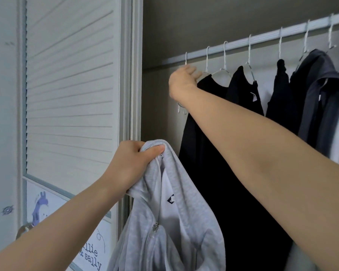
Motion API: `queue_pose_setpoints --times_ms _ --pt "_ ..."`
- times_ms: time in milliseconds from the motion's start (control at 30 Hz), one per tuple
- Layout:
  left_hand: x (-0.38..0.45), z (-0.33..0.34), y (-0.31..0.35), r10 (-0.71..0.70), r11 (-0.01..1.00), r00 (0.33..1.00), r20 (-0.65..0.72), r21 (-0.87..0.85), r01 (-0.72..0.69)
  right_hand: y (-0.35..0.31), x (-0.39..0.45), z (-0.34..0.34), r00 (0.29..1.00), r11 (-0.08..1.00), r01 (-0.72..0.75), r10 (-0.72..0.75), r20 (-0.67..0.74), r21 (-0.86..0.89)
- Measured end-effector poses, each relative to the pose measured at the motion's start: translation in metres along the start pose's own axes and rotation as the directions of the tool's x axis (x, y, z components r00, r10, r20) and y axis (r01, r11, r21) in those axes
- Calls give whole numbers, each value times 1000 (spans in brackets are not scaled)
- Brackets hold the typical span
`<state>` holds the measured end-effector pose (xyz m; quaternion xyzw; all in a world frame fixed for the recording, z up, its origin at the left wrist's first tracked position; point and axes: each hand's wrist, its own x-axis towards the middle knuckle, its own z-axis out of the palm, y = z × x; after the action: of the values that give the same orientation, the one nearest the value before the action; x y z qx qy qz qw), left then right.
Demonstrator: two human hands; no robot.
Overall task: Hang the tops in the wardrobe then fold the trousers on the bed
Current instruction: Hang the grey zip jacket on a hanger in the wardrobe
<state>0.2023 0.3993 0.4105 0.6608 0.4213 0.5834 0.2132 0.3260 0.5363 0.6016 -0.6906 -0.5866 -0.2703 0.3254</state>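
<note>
My left hand (134, 163) grips a light grey zip hoodie (170, 218) by its collar, and the hoodie hangs down at the bottom centre. My right hand (181, 81) reaches up to the leftmost white wire hanger (186, 58) on the wardrobe rail (262, 37). The fingers curl around that hanger just under its hook. The hanger's lower end pokes out below my wrist. No trousers or bed are in view.
Several dark tops (243, 90) hang on white hangers along the rail to the right, with a navy hoodie (321, 90) further right. A white louvred wardrobe door (70, 85) stands on the left, with a poster (90, 251) below it.
</note>
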Motion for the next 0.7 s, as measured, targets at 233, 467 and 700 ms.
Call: queue_pose_setpoints --times_ms 233,467,700 --pt "10 -4 -9 -47 998 998 -45 -40 45 27 -5 1 973 971 -211 198 115 109" --pt "16 -2 -13 -67 997 997 -39 -31 66 61 -2 7 971 832 -217 131 199 510" --pt "16 3 -15 -63 997 998 2 -41 63 36 -7 14 932 414 -341 29 362 844"
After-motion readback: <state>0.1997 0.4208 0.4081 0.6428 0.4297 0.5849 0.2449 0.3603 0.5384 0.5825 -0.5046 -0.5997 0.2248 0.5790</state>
